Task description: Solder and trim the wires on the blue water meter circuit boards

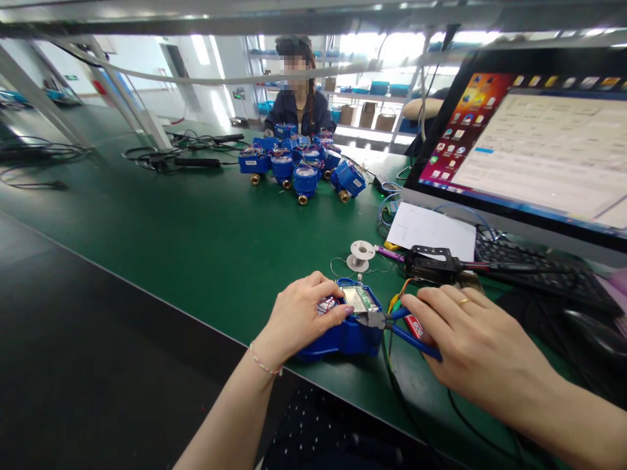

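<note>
Fingers of the left hand (301,313) curled over a blue meter (350,323) at the green table's (196,241) near edge, gripping it. The right hand (470,339) clasped blue-handled pliers (392,321), tips at the meter's top. Just beyond lay a wire spool (361,254), then a keyboard (533,264) and monitor (533,143). Farther off sat clustered blue meters (301,163) before a seated person (298,98).

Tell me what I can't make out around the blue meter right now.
- Head view: plier tips, hidden where they meet the blue meter.
- Plier handles, covered by the right hand.
- Meter's left side, under the left hand.
- Monitor text, too blurred to read.
- Far meters, dials too small.
</note>
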The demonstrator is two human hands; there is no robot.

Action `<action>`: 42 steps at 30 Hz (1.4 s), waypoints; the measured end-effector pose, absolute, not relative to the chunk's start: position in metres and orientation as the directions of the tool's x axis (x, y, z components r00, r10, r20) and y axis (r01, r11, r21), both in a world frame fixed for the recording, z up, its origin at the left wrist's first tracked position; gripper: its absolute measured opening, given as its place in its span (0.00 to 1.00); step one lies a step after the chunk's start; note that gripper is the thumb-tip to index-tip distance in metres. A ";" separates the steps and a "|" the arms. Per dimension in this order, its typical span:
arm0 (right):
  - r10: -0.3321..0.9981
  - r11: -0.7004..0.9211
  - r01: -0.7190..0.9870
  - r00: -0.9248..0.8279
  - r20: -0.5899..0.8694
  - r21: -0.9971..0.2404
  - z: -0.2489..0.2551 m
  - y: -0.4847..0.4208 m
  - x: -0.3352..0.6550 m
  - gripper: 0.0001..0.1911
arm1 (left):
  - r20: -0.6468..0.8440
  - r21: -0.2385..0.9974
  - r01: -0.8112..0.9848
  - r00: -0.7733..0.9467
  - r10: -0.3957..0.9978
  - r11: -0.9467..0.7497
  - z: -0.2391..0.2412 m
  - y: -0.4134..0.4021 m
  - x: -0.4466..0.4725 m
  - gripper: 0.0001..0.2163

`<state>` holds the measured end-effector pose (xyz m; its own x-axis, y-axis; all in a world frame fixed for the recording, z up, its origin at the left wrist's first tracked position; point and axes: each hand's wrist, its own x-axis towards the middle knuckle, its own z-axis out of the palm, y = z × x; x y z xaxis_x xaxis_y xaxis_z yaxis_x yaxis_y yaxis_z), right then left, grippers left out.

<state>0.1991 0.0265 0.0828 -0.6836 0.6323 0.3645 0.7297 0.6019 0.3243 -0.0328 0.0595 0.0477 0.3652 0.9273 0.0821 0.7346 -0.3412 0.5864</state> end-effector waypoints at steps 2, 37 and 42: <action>0.614 0.603 0.719 -0.694 0.376 0.345 0.082 0.026 0.200 0.17 | 0.080 0.585 0.736 0.367 0.927 -0.342 0.048 0.060 -0.033 0.08; 0.699 0.674 0.721 -0.693 0.178 0.162 0.093 0.046 0.203 0.17 | 0.108 0.552 0.745 0.382 0.918 -0.375 0.048 0.057 -0.035 0.09; 0.697 0.671 0.721 -0.693 0.182 0.174 0.094 0.044 0.204 0.18 | 0.112 0.555 0.740 0.386 0.915 -0.380 0.046 0.057 -0.034 0.09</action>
<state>0.2043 0.0441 0.0941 -0.6932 0.6973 0.1822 0.7208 0.6711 0.1736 -0.0342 0.0572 0.0459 0.3865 0.9154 0.1122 0.7401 -0.3805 0.5545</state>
